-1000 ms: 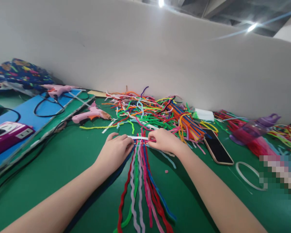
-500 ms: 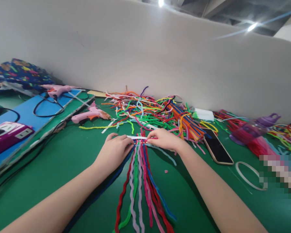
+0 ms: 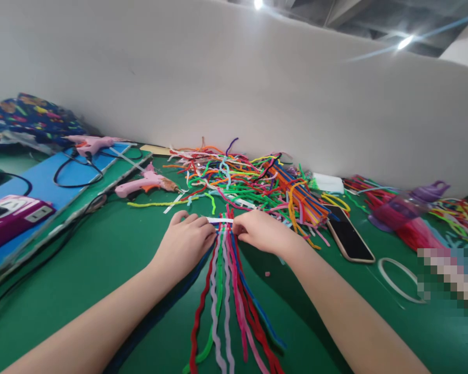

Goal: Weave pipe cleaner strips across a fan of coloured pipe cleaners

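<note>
A bundle of pipe cleaners [image 3: 226, 291] in red, lilac, green, pink and blue fans out toward me on the green table. Their far ends cross a white strip [image 3: 220, 221] and some woven crosswise strands. My left hand [image 3: 189, 236] is closed at the left side of this weave, its fingertips pinching the edge of the pipe cleaners. On the opposite side my right hand [image 3: 257, 231] is closed, with curled fingers on the right edge of the same weave. The exact strands under the fingertips are hidden.
Loose pipe cleaners [image 3: 234, 176] lie heaped behind the hands. Pink glue guns [image 3: 144, 184] and a purple power strip [image 3: 19, 218] are at left. A phone [image 3: 351, 236], a purple-lidded bottle [image 3: 405, 208] and a white ring [image 3: 400, 280] lie to the right.
My right hand has shifted slightly, its fingers curling more and closing in on the weave's right edge. The light-blue strand beside it is now mostly covered. My left hand has barely moved.
</note>
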`<state>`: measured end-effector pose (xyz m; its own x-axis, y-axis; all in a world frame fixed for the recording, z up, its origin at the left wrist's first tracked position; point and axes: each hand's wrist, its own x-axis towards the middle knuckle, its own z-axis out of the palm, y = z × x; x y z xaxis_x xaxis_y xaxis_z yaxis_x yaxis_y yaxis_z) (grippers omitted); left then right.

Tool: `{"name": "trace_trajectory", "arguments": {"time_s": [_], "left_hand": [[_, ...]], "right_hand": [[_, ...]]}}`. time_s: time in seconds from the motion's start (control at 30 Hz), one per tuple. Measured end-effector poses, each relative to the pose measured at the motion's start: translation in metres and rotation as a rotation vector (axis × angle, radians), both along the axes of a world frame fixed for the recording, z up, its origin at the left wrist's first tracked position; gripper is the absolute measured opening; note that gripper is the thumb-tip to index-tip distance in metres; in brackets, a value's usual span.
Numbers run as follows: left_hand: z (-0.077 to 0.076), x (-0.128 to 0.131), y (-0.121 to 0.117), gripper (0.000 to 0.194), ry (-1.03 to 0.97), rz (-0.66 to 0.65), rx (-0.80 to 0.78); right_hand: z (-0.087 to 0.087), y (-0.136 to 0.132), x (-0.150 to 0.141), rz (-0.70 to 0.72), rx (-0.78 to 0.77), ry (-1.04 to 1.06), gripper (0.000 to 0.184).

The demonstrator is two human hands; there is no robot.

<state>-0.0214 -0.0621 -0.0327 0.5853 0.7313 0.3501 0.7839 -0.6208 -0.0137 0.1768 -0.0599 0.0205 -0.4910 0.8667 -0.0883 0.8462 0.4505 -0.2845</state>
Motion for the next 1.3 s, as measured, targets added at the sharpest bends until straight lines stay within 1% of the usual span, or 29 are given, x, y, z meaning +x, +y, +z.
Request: {"name": "trace_trajectory", "arguments": {"time_s": [0.17,0.33,0.43,0.57,0.63,0.73,0.9,1.07,1.3], "left_hand": [[-0.001,0.001,0.000,0.025,0.000,-0.017,-0.042],[0.000,0.003,-0.003,0.029,-0.039,0.012,-0.069],[-0.001,0.003,-0.003,0.028,-0.065,0.012,-0.075],[-0.005,0.002,-0.001,0.025,-0.109,0.001,-0.082],[-0.007,0.002,0.000,0.023,-0.127,0.002,-0.090],[-0.007,0.002,0.001,0.022,-0.127,0.003,-0.100],[-0.002,0.004,-0.002,0.019,-0.104,0.012,-0.080],[0.000,0.004,-0.004,0.020,-0.070,-0.019,-0.058],[-0.001,0.002,0.001,0.021,-0.136,-0.018,-0.107]], "right_hand": [[0.000,-0.001,-0.001,-0.021,-0.023,-0.042,0.008],[-0.007,-0.005,-0.006,-0.077,0.050,-0.031,0.008],[-0.018,-0.013,-0.008,-0.116,0.110,0.007,0.007],[-0.039,-0.024,-0.008,-0.130,0.235,0.142,0.012],[-0.049,-0.027,-0.009,-0.150,0.285,0.206,0.012],[-0.057,-0.029,-0.010,-0.158,0.331,0.221,0.012],[-0.061,-0.029,-0.012,-0.153,0.345,0.194,0.012],[-0.063,-0.029,-0.011,-0.106,0.370,0.229,0.019],[-0.063,-0.026,-0.008,-0.078,0.325,0.299,0.019]]}}
